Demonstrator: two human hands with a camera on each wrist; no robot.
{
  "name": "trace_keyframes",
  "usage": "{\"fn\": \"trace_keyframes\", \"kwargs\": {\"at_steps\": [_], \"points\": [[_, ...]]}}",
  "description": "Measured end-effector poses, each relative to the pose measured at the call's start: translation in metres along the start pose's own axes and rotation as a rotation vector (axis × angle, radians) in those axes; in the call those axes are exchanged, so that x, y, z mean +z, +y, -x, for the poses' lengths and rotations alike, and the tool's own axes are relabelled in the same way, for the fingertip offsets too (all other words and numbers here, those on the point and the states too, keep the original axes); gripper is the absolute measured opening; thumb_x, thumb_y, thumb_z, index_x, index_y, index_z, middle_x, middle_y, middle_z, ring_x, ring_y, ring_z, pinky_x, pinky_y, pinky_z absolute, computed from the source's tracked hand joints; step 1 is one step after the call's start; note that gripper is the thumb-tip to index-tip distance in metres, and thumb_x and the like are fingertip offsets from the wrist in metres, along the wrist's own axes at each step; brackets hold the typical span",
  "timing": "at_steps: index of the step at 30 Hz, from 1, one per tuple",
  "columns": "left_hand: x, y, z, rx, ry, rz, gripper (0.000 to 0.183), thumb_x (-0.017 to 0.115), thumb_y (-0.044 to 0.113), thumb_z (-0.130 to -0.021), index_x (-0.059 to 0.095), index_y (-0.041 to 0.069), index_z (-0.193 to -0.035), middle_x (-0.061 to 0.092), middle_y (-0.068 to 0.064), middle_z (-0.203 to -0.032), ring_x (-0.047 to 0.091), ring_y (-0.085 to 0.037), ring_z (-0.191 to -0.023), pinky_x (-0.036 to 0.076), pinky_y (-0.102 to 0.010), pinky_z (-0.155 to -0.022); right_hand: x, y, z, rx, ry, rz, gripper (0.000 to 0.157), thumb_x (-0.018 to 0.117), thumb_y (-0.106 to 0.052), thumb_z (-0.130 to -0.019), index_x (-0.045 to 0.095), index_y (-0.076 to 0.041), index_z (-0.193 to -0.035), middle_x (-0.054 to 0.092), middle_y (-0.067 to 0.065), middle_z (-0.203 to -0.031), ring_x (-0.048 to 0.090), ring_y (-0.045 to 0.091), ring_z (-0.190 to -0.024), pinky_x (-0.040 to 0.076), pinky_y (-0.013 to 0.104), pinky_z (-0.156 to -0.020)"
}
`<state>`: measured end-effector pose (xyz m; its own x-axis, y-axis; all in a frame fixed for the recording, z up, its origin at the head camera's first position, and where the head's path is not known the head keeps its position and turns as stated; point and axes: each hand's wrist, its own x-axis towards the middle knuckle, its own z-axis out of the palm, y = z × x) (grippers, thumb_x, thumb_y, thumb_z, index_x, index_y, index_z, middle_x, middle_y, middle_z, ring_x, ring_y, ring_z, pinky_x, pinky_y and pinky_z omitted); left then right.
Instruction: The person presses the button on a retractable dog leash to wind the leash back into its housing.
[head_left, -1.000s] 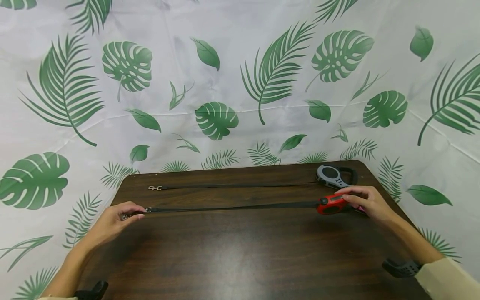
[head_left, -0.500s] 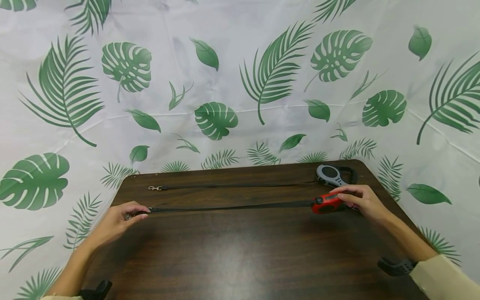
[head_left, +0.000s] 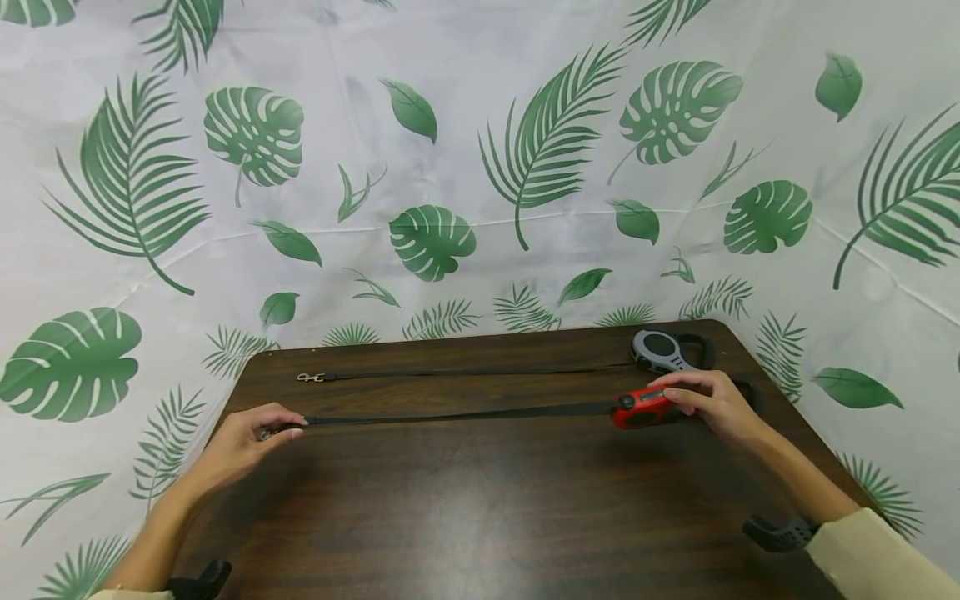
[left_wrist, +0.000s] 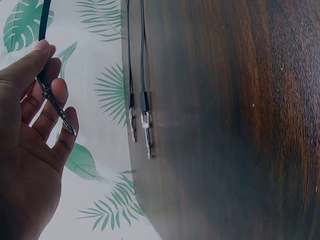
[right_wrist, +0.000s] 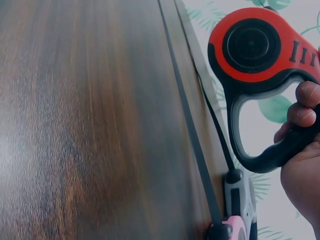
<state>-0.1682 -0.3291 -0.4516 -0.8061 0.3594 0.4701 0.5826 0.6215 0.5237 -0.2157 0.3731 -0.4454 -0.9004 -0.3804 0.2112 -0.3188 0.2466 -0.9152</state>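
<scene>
My right hand (head_left: 712, 406) grips the black handle of a red-and-black retractable dog leash (right_wrist: 252, 47), raised above the table at the right. Its flat black strap (head_left: 465, 414) runs out to the left. There, my left hand (head_left: 243, 442) pinches the strap between thumb and fingertip, just above the metal snap clip (left_wrist: 59, 111). The clip hangs across the other fingers, which are loosely bent. A grey retractable leash (head_left: 658, 350) lies at the back right, its strap drawn out leftward. Beside it is a pink retractable leash (right_wrist: 236, 227), mostly hidden by my right hand in the head view.
On the brown wooden table (head_left: 465, 508), two snap clips, a nearer one (left_wrist: 146, 125) and a farther one (left_wrist: 132, 122), lie side by side near the edge. A white cloth with green leaves (head_left: 465, 125) hangs behind the table.
My right hand has moved the red leash a little to the left. My left hand has shifted slightly right with its strap end. The grey leash has stayed in place.
</scene>
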Motion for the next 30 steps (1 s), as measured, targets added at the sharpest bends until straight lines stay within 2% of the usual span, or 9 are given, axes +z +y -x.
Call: {"fn": "trace_keyframes", "kwargs": {"at_steps": [9,20,24,30], "points": [[0.005,0.0,0.0,0.004,-0.001,0.022,0.028,0.083,-0.007,-0.085,0.079,0.015,-0.101,0.075,0.005,-0.093,0.059,-0.002,-0.079,0.043,-0.018,-0.062,0.009,0.001,-0.004,0.021,0.009,0.013,0.023,0.057,-0.003,-0.106,0.073,0.002,-0.122,0.047,0.006,-0.075,0.043,0.026,-0.067,0.033,0.038,-0.055],[0.01,0.003,-0.003,-0.022,-0.023,0.027,0.025,0.082,-0.003,-0.088,0.079,0.017,-0.102,0.074,0.007,-0.095,0.057,-0.002,-0.078,0.044,-0.019,-0.061,0.02,-0.001,-0.01,0.002,-0.006,-0.014,0.024,0.056,-0.003,-0.105,0.075,-0.003,-0.12,0.047,0.004,-0.075,0.039,0.028,-0.065,0.031,0.038,-0.049],[0.012,0.003,-0.003,-0.036,-0.029,0.031,0.025,0.082,-0.001,-0.089,0.079,0.019,-0.103,0.074,0.008,-0.095,0.056,-0.002,-0.077,0.044,-0.02,-0.061,0.024,0.001,-0.011,-0.01,-0.022,-0.062,0.026,0.053,0.001,-0.105,0.075,-0.002,-0.12,0.048,0.005,-0.076,0.042,0.024,-0.068,0.031,0.041,-0.053],[0.015,0.005,-0.003,-0.073,-0.044,0.031,0.022,0.082,0.001,-0.09,0.079,0.019,-0.103,0.073,0.008,-0.095,0.056,-0.004,-0.077,0.046,-0.022,-0.061,0.03,0.0,-0.013,0.01,-0.041,-0.064,0.026,0.053,-0.003,-0.107,0.074,-0.001,-0.122,0.054,0.004,-0.082,0.048,0.023,-0.073,0.041,0.035,-0.06]]}}
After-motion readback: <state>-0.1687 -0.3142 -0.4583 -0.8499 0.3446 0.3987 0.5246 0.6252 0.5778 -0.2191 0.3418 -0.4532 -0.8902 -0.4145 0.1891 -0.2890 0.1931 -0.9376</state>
